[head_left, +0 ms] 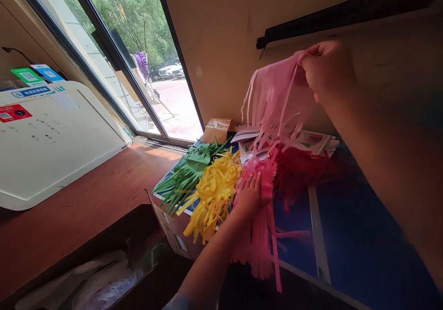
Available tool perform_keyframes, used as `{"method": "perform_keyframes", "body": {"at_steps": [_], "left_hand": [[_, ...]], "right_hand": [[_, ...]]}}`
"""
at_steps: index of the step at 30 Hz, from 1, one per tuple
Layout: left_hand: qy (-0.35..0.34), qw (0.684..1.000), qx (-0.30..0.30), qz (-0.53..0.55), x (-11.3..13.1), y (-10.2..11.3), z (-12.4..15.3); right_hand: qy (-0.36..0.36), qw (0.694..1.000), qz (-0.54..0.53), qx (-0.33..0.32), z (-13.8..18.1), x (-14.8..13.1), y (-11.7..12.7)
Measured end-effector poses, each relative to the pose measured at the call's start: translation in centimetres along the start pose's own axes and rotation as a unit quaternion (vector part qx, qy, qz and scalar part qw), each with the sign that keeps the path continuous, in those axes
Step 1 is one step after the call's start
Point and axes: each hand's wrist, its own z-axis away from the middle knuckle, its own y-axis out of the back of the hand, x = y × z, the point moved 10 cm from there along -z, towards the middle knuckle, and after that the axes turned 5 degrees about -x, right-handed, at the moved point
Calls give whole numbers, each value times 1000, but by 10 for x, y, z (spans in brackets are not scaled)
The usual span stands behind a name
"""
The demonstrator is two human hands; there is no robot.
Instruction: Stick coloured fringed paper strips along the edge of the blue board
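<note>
The pink fringe (261, 243) is partly hidden by the left hand (249, 194); the box (169, 229) is cut off below, its contents (107, 277) seemingly plastic.

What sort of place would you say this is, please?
Probably a small shop or workroom, judging by the rectangular green QR-code card, the red QR-code sticker on the white rounded board, and the loose pink fringed strips.

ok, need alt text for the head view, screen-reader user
A person's right hand holds up pale pink fringe, while the left hand is on a brighter pink pile. Green fringe, yellow fringe and red fringe lie alongside on a blue surface, near an open cardboard box and a window.
</note>
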Motion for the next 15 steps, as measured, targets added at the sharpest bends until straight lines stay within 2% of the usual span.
{"method": "perform_keyframes", "body": {"at_steps": [4,6,8,10,12,14,15], "left_hand": [[46,998,38,-16,-9,12,3],[73,994,77,-17,-12,27,4],[84,987,138,1,-7,50,6],[69,971,224,50,6,80,12],[29,943,310,120,26,110,23],[-32,914,364,175,51,132,35],[-61,904,382,184,63,139,40]], "right_hand": [[40,993,90,61,18,-38,57],[64,984,144,78,33,-49,84],[80,975,194,69,47,-48,102],[86,969,222,63,59,-34,117],[48,979,184,74,71,-4,135],[-52,994,54,82,87,44,154],[-102,992,-28,74,100,69,159]]}}
